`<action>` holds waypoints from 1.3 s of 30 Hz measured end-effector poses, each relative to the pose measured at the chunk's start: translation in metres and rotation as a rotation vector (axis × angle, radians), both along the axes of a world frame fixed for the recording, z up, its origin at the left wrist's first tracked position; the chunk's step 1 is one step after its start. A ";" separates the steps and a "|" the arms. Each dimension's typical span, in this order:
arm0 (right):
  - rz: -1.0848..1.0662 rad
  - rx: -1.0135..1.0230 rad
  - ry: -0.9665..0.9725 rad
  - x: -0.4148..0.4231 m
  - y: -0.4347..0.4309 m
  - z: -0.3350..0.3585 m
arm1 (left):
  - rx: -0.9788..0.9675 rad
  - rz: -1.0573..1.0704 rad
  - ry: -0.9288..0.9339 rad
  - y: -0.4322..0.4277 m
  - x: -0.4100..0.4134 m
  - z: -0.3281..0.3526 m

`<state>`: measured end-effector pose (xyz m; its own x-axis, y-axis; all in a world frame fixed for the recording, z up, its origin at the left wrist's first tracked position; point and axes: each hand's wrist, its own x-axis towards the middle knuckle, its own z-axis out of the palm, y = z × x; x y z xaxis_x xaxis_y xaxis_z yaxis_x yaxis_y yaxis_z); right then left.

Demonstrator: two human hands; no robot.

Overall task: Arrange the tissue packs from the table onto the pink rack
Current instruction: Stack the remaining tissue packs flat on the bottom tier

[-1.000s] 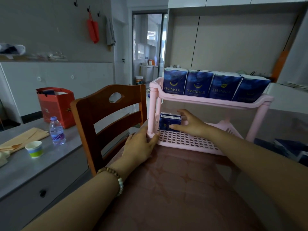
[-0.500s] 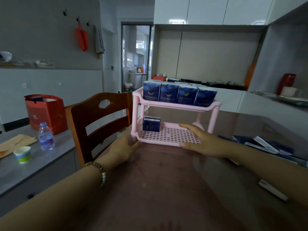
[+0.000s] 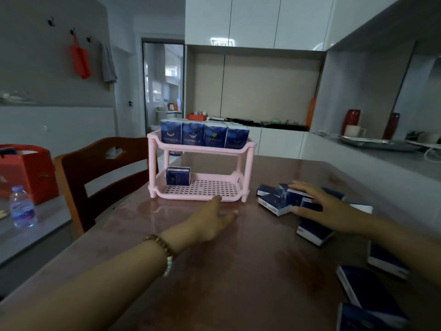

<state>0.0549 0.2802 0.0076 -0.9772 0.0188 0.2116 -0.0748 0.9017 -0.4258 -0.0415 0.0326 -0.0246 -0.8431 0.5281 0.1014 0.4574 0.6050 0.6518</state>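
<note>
Your rack (image 3: 200,149) has its top shelf full, bottom holds one pack (image 3: 178,176), loads of loose packs (image 3: 272,204) right of the rack; left hand (image 3: 210,220) open, right hand (image 3: 319,204) spread flat on those

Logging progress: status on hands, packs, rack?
Left hand open by pink rack front edge. Right hand open, spread over loose tissue packs. Four top packs; one lower pack, left end. Lower shelf unblocked.

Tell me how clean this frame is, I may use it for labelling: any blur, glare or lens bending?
Head view: dim room, the doorway brightest; a pale sheen on the table before the pink rack; left hand and right hand slightly smeared, loose tissue packs at lower right soft; upper cabinets lean and bow toward the edges of the head view.
</note>
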 end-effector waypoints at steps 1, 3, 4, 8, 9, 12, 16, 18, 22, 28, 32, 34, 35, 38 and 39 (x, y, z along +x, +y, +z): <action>-0.022 -0.018 -0.014 0.006 0.008 -0.002 | 0.029 -0.028 -0.009 0.013 0.002 -0.001; -0.080 -0.083 -0.042 0.015 0.024 -0.007 | 0.076 -0.076 -0.015 0.037 0.004 -0.007; -0.112 -0.114 -0.052 0.019 0.031 -0.011 | 0.093 -0.092 -0.018 0.048 0.006 -0.009; -0.195 -0.177 -0.019 0.030 0.049 -0.024 | 0.149 -0.128 -0.003 0.087 0.008 -0.015; -0.219 -0.186 -0.004 0.031 0.051 -0.027 | 0.143 -0.136 0.010 0.094 0.007 -0.015; -0.271 -0.208 -0.031 0.032 0.053 -0.035 | 0.085 -0.132 0.070 0.115 0.000 -0.015; -0.309 -0.268 -0.082 0.027 0.054 -0.043 | 0.022 -0.079 0.109 0.139 -0.017 -0.017; -0.327 -0.248 -0.077 0.024 0.053 -0.044 | 0.005 -0.043 0.111 0.149 -0.024 -0.017; -0.336 -0.223 -0.081 0.022 0.054 -0.048 | -0.034 0.042 0.104 0.162 -0.036 -0.020; -0.285 -0.329 -0.069 0.026 0.056 -0.046 | -0.011 -0.025 0.078 0.167 -0.037 -0.023; -0.246 -0.420 -0.028 0.030 0.059 -0.045 | -0.008 -0.146 -0.043 0.152 -0.038 -0.018; -0.215 -0.463 -0.003 0.032 0.062 -0.044 | 0.024 -0.171 -0.111 0.142 -0.034 -0.014; -0.196 -0.485 0.013 0.033 0.062 -0.043 | 0.089 -0.191 -0.156 0.137 -0.031 -0.013; -0.164 -0.529 0.014 0.034 0.061 -0.040 | 0.246 -0.278 -0.223 0.119 -0.020 -0.008; -0.170 -0.541 0.018 0.033 0.061 -0.039 | 0.275 -0.284 -0.234 0.113 -0.016 -0.006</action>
